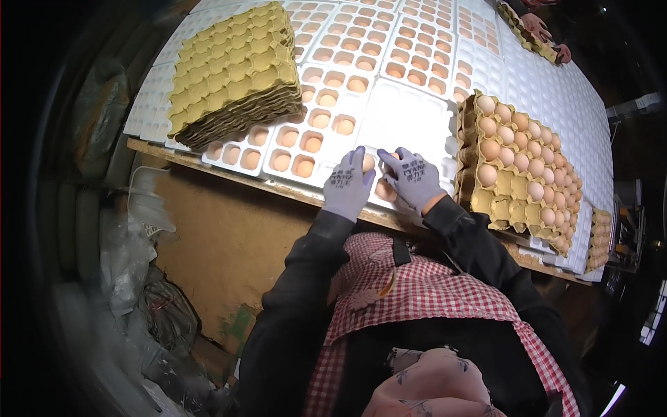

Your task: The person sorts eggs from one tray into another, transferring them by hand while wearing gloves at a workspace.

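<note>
Both my hands, in grey-purple knit gloves, are together at the table's near edge over a white foam egg tray (406, 115). My left hand (347, 184) is closed on a brown egg (368, 163), which shows between thumb and fingers. Curled toward it from the right, my right hand (415, 182) has its fingers around another egg (385, 190), and a bit of one more egg shows by its fingertips. The far part of this foam tray is white and bare. Right of my hands stands a pulp egg tray (511, 187) of brown eggs, with several cups vacant at its near left.
A tall stack of yellowish pulp trays (233, 66) rests at the left on foam trays. Foam trays filled with eggs (354, 42) spread behind. At the far right, another person's gloved hands (538, 31) hold a pulp tray. Plastic wrap and cables (167, 306) lie below left.
</note>
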The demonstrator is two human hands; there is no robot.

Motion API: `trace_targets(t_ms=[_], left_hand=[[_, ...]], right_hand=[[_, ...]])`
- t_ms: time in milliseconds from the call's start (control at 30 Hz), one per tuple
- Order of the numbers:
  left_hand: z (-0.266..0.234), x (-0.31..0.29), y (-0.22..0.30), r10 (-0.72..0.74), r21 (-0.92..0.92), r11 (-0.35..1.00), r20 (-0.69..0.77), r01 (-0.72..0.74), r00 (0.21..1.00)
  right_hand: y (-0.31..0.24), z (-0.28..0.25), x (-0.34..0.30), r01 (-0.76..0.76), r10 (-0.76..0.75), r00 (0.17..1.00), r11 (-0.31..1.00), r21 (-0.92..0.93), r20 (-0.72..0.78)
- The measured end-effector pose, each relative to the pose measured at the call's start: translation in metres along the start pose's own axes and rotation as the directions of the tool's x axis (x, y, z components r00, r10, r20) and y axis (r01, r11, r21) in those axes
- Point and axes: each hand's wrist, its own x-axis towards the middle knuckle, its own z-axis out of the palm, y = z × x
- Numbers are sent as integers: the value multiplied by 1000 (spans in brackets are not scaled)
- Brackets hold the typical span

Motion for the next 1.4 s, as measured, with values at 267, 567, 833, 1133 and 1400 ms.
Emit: trace_targets(t_ms=[267, 567, 833, 1133, 1400], left_hand=[[29, 87, 0, 176, -377, 907, -58, -185, 983], [-6, 43, 138, 608, -540, 673, 14, -506, 793], [26, 37, 166, 505, -607, 691, 18, -392, 863], [31, 74, 191, 534, 68, 829, 201, -555, 821], [16, 99, 215, 390, 364, 845, 84, -393, 917]], right_hand=[[26, 20, 46, -197, 206, 972, 977, 86, -116], [111, -120, -94, -171, 240, 831, 969, 180, -501], [169, -124, -101, 114, 544, 808, 231, 966, -226], [179, -142, -45, -176, 198, 968, 974, 141, -156], [220, -157, -17, 65, -10, 936, 987, 146, -351]])
